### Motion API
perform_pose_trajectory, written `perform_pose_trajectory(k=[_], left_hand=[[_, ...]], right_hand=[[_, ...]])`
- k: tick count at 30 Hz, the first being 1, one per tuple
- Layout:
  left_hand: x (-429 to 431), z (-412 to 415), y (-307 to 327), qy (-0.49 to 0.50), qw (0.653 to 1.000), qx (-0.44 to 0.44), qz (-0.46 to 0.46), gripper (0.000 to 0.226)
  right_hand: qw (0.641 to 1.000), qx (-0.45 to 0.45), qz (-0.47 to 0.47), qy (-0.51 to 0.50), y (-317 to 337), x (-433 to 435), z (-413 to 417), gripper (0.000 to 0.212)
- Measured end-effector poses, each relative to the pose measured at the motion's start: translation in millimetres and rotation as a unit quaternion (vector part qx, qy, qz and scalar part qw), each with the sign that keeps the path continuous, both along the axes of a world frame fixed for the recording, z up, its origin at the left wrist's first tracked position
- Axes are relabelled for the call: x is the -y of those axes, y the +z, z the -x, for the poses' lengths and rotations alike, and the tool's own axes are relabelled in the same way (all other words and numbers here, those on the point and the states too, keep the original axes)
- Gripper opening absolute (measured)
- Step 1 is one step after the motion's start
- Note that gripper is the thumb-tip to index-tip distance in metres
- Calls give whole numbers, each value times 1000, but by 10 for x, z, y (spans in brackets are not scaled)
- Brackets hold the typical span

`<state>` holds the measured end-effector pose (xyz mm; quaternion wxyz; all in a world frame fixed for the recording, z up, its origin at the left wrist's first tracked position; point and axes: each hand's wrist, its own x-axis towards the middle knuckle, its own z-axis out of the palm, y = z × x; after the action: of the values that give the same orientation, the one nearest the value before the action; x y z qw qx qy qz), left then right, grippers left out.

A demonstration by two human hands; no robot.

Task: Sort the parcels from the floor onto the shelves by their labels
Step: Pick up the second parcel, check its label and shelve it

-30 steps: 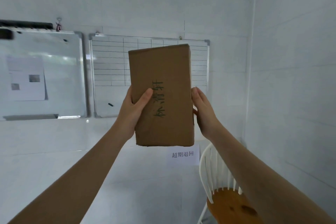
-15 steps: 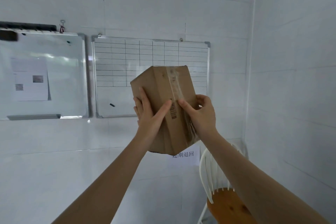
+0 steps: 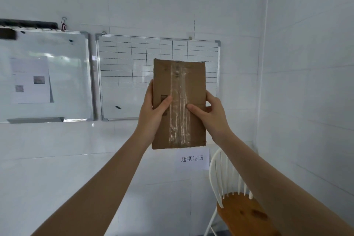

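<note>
I hold a brown cardboard parcel (image 3: 193, 82) upright at chest height in front of the wall. Its taped face points at me, with a strip of clear tape down the middle and a small barcode at the left edge. My left hand (image 3: 153, 113) grips the parcel's left side, thumb across the front. On the right side my right hand (image 3: 212, 115) grips it, thumb pressed on the tape. No shelves or floor parcels are in view.
A white paper sign (image 3: 192, 159) with printed characters hangs on the wall just below the parcel. A white chair with a wooden seat (image 3: 241, 214) stands at the lower right corner. A gridded whiteboard (image 3: 130, 71) and a plain whiteboard (image 3: 57, 74) hang on the wall.
I have turned the parcel over in both hands: the face with handwritten characters has gone out of sight and the taped face with the barcode now points at me.
</note>
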<state>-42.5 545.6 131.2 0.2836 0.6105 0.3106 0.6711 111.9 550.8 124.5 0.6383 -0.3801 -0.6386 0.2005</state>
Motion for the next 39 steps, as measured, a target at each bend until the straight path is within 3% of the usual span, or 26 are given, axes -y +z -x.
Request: perform_pose_trajectory(k=[4, 9, 13, 18, 22, 25, 28, 31, 33, 35, 37, 39], left_hand=[[4, -59, 0, -7, 1000, 18, -3, 57], [45, -195, -8, 13, 998, 53, -8, 75], [56, -199, -20, 38, 997, 65, -10, 76], [63, -117, 5, 62, 996, 69, -19, 77], [118, -54, -21, 75, 992, 68, -72, 75], [98, -6, -94, 113, 987, 26, -108, 59], [83, -50, -193, 151, 981, -61, -102, 49], [85, -163, -201, 169, 976, -137, -15, 82], [70, -193, -160, 86, 993, -66, 52, 106], [10, -140, -179, 2, 997, 10, 80, 92], [-5, -79, -218, -54, 993, 46, 97, 60], [-16, -23, -257, -78, 988, 65, 112, 50]], right_hand=[[998, 1, -52, -28, -7, 37, 35, 72], [997, -8, -76, -1, -17, 98, 49, 70], [997, 3, -70, 12, -53, 94, 43, 67], [995, -72, -39, 60, 7, 110, -33, 39], [992, -102, -37, 63, 16, 118, -59, 39], [989, -114, -9, 98, 36, 125, -64, 39], [987, -134, 21, 91, 17, 124, -77, 56], [990, -136, 10, 27, -75, 114, -22, 74], [994, -104, -15, -6, -136, 127, 13, 76], [995, -92, -28, -8, -145, 150, 13, 74], [997, -77, -28, -8, -98, 168, -23, 70], [999, -35, -29, -3, -39, 173, -67, 61]])
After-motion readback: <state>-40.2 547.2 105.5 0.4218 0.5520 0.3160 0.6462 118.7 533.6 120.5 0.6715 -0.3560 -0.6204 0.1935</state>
